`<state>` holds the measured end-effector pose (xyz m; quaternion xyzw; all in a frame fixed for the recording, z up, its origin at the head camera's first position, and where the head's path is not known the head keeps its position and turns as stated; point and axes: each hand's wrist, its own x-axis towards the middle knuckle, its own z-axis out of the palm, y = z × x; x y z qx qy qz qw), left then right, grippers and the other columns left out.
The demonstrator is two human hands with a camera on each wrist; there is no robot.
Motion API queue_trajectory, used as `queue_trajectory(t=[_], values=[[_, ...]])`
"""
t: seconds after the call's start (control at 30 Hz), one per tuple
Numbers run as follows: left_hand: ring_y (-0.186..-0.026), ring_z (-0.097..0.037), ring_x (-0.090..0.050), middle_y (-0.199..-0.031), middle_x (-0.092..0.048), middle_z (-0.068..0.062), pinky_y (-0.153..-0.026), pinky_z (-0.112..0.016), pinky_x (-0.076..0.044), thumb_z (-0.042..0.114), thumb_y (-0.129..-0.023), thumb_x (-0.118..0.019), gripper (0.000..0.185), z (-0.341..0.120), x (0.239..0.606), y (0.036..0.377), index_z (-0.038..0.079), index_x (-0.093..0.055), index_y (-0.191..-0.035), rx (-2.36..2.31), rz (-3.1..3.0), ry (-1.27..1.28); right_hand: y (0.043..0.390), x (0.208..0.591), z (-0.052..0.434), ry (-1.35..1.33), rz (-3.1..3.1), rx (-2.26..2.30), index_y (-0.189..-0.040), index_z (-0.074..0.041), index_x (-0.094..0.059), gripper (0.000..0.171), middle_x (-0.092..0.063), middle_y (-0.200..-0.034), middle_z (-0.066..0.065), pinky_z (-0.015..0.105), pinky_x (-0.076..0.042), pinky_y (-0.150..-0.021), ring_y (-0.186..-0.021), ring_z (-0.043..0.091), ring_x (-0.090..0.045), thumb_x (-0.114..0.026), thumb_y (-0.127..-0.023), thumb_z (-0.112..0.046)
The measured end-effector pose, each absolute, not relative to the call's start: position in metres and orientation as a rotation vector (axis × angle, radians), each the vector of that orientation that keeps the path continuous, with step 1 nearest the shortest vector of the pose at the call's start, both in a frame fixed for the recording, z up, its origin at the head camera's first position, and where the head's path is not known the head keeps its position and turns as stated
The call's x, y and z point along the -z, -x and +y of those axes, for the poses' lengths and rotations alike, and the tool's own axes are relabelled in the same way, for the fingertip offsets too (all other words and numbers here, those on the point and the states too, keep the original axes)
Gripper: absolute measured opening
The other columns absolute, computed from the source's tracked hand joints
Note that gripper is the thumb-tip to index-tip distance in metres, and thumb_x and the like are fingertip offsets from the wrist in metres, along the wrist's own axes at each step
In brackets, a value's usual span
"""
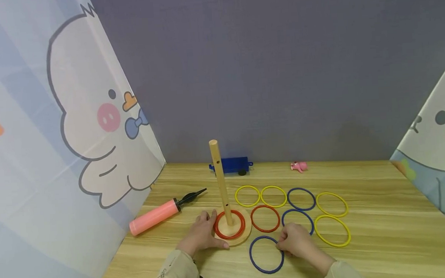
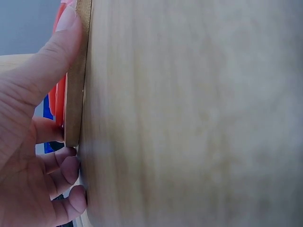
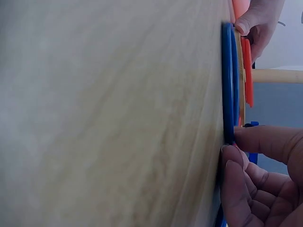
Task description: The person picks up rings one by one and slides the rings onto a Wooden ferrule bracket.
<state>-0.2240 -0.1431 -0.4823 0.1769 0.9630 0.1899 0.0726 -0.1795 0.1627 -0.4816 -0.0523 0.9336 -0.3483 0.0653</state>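
The left hand (image 1: pixel 202 236) rests on the tabletop (image 1: pixel 386 248) with thumb and fingers curled against the rim of the round wooden base (image 1: pixel 239 239), whose upright peg (image 1: pixel 220 181) already carries red rings (image 1: pixel 229 225). The right hand (image 1: pixel 295 240) pinches the right edge of a blue ring (image 1: pixel 266 254) lying flat just in front of the base. The ring looks thin, light and fairly stiff, probably plastic; a fingertip pinch anywhere on its rim should lift it, though it may slide on the smooth wood. The base seems light enough to need steadying. No brand, label or writing can be read on any of these.
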Motion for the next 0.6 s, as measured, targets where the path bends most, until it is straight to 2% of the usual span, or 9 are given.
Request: queue_trajectory(t=[0.23, 0.47, 0.6], values=[[-0.104, -0.03, -0.044, -0.118, -0.044, -0.018, -0.09, -0.05, -0.043, 0.063, -0.06, -0.083, 0.124, -0.1431, 0.4827, 0.2237, -0.004, -0.03, -0.151, -0.572, 2.894, -0.528, 0.1814, 0.4833, 0.1663, 0.23, 2.782, 1.049, -0.059, -0.013, -0.06, 0.023, -0.054, -0.049, -0.003, 0.024, -0.036, -0.046, -0.044, 0.011, -0.052, -0.076, -0.075, -0.008], [-0.101, -0.028, -0.043, -0.116, -0.044, -0.017, -0.088, -0.049, -0.043, 0.064, -0.06, -0.083, 0.125, -0.1441, 0.4847, 0.225, -0.003, -0.031, -0.15, -0.559, 2.902, -0.531, 0.1833, 0.4854, 0.1716, 0.227, 2.581, 1.291, -0.069, -0.007, -0.064, 0.017, -0.06, -0.066, 0.0, 0.029, -0.05, -0.05, -0.053, 0.014, -0.058, -0.075, -0.082, -0.01], [-0.104, -0.029, -0.043, -0.117, -0.044, -0.017, -0.09, -0.049, -0.043, 0.065, -0.06, -0.083, 0.124, -0.1443, 0.4858, 0.2257, -0.003, -0.031, -0.151, -0.561, 2.899, -0.523, 0.1844, 0.4871, 0.1731, 0.259, 2.433, 1.475, -0.079, -0.001, -0.066, 0.014, -0.063, -0.067, 0.003, 0.032, -0.053, -0.053, -0.057, 0.015, -0.061, -0.073, -0.086, -0.01]])
